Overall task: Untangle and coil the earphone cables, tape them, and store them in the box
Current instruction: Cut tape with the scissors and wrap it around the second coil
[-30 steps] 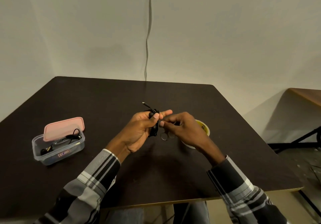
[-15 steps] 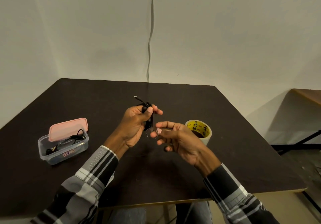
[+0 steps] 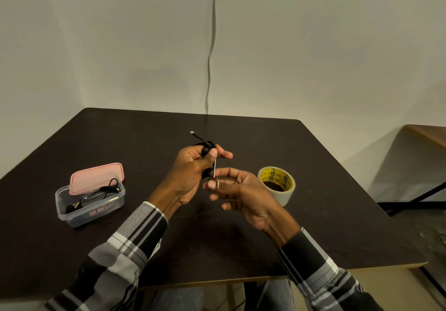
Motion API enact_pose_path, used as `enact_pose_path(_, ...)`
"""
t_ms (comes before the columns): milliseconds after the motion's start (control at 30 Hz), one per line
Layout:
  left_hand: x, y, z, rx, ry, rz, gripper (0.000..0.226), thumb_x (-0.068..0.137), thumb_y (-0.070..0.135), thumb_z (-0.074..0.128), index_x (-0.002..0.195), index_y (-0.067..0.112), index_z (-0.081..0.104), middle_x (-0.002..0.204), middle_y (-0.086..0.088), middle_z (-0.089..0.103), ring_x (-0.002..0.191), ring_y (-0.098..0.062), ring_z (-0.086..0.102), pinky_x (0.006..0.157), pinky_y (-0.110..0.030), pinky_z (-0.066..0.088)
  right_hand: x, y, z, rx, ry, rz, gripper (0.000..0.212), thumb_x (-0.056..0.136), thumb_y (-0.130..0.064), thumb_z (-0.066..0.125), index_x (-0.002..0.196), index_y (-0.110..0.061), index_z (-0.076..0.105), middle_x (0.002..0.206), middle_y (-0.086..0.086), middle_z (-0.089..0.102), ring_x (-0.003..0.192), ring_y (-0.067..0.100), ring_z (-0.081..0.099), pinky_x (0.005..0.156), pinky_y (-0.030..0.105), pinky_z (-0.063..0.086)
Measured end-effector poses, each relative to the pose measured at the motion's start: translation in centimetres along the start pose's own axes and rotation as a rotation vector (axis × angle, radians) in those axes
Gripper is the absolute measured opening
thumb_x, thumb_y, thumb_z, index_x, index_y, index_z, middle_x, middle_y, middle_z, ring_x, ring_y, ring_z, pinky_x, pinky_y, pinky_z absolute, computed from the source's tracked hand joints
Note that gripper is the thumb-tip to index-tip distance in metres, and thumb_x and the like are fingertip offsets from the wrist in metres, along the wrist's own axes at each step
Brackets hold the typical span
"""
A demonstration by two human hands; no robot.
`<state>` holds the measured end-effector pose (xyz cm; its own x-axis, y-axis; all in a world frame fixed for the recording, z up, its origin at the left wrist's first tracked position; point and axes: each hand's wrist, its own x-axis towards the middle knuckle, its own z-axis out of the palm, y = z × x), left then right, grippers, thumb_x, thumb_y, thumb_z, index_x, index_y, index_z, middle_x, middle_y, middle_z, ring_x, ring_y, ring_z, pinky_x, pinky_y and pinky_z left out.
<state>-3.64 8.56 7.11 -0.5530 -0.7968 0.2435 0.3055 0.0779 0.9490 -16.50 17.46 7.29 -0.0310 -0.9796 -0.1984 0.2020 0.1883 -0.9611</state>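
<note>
My left hand (image 3: 193,173) grips a coiled black earphone cable (image 3: 208,147) above the middle of the dark table (image 3: 325,190); the plug end (image 3: 193,132) sticks up to the left. Just below and right of it, my right hand (image 3: 241,192) pinches what looks like small metal scissors (image 3: 215,177) by a ring, the thin metal part reaching up to my left thumb. A roll of clear tape with a yellow core (image 3: 277,185) stands on the table right of my hands. The clear plastic box (image 3: 89,207) sits at the left with another black earphone (image 3: 106,189) inside.
The pink lid (image 3: 96,177) leans across the box's back edge. A grey cable (image 3: 211,45) hangs down the wall behind the table. A second wooden table (image 3: 429,134) and dark metal legs stand at the far right. The table's front edge runs close to my arms.
My right hand has drawn back and down from the left hand, uncovering the tape roll. The left hand has lifted the coil slightly.
</note>
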Motion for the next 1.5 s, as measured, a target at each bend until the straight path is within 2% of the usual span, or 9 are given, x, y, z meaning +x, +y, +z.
enact_pose_path(167, 0.0, 0.1, -0.7, -0.102, 0.001, -0.028, 0.013, 0.090, 0.017, 0.055, 0.092, 0.007, 0.064, 0.115, -0.012, 0.072, 0.120, -0.014, 0.061, 0.110, -0.036, 0.035, -1.1, -0.5, -0.8, -0.211, -0.069, 0.038, 0.019, 0.084, -0.004, 0.074, 0.101, -0.012, 0.071, 0.083, 0.006, 0.075, 0.062, 0.009, 0.064, 0.054, 0.020, 0.048)
enact_pose_path(267, 0.1, 0.2, -1.6, -0.118, 0.014, -0.050, 0.012, 0.087, 0.021, 0.056, 0.087, 0.012, 0.064, 0.120, -0.013, 0.070, 0.129, -0.016, 0.054, 0.114, -0.037, 0.026, -1.5, -1.2, -3.0, -0.541, 0.188, -0.121, 0.019, 0.076, -0.024, 0.085, 0.084, -0.015, 0.071, 0.061, -0.008, 0.067, 0.054, 0.002, 0.057, 0.055, 0.021, 0.045)
enact_pose_path(367, 0.2, -0.5, -2.2, -0.092, 0.005, -0.088, 0.013, 0.094, 0.019, 0.052, 0.086, 0.015, 0.061, 0.121, -0.011, 0.069, 0.134, -0.016, 0.049, 0.115, -0.036, 0.022, -1.2, -2.1, -6.5, -1.286, 0.555, -0.179, 0.034, 0.069, -0.055, 0.083, 0.077, -0.027, 0.065, 0.070, -0.013, 0.064, 0.067, 0.004, 0.058, 0.059, 0.027, 0.043)
enact_pose_path(467, 0.3, -1.3, -2.1, -0.069, 0.034, -0.122, 0.022, 0.102, 0.015, 0.045, 0.086, 0.016, 0.060, 0.119, -0.007, 0.071, 0.134, -0.014, 0.047, 0.117, -0.037, 0.020, -0.7, -1.9, -8.4, -1.470, 0.523, 0.016, 0.031, 0.074, -0.053, 0.079, 0.092, -0.029, 0.071, 0.092, -0.010, 0.069, 0.084, 0.013, 0.062, 0.069, 0.033, 0.054)
enact_pose_path(633, 0.4, -1.7, -1.5, -0.037, 0.118, -0.175, 0.026, 0.106, 0.016, 0.033, 0.085, 0.017, 0.049, 0.093, -0.005, 0.077, 0.106, -0.004, 0.060, 0.115, -0.041, 0.021, 0.4, -0.8, -9.4, -1.239, 0.513, -0.024, 0.014, 0.076, -0.029, 0.083, 0.087, -0.023, 0.078, 0.090, -0.001, 0.075, 0.082, 0.017, 0.068, 0.073, 0.038, 0.058)
enact_pose_path(833, 0.9, -1.0, -2.4, -0.068, 0.149, -0.180, 0.026, 0.107, 0.025, 0.035, 0.084, 0.018, 0.045, 0.098, -0.009, 0.077, 0.123, -0.017, 0.056, 0.118, -0.042, 0.019, -1.2, -1.6, -7.4, -0.405, 0.222, -0.276, 0.019, 0.075, -0.003, 0.080, 0.094, -0.003, 0.078, 0.091, 0.017, 0.077, 0.083, 0.022, 0.073, 0.075, 0.025, 0.058)
enact_pose_path(1067, 0.6, 0.0, -2.2, 0.043, 0.144, -0.115, 0.031, 0.097, 0.034, 0.056, 0.093, 0.005, 0.063, 0.119, -0.009, 0.070, 0.101, 0.012, 0.057, 0.094, -0.020, 0.031, -0.8, -1.3, -5.4, -0.399, 0.155, -0.421, 0.021, 0.070, -0.006, 0.082, 0.091, -0.003, 0.078, 0.088, 0.013, 0.077, 0.082, 0.021, 0.074, 0.071, 0.026, 0.059)
enact_pose_path(1200, 0.9, -0.2, -2.1, 0.040, 0.136, -0.112, 0.026, 0.086, 0.021, 0.074, 0.087, 0.009, 0.050, 0.097, -0.005, 0.076, 0.104, -0.006, 0.068, 0.088, -0.022, 0.049, -0.5, -1.1, -5.1, -0.420, 0.137, -0.442, 0.028, 0.066, -0.012, 0.083, 0.091, -0.001, 0.078, 0.092, 0.017, 0.076, 0.084, 0.027, 0.073, 0.071, 0.028, 0.060)
enact_pose_path(1500, 1.0, -0.7, -1.7, 0.079, 0.042, -0.089, 0.031, 0.084, 0.017, 0.074, 0.075, 0.016, 0.045, 0.111, -0.012, 0.073, 0.111, -0.016, 0.067, 0.096, -0.032, 0.053, -0.4, -0.7, -4.9, -0.405, 0.080, -0.430, 0.025, 0.068, -0.008, 0.082, 0.092, -0.002, 0.077, 0.092, 0.010, 0.078, 0.083, 0.019, 0.074, 0.068, 0.022, 0.057)
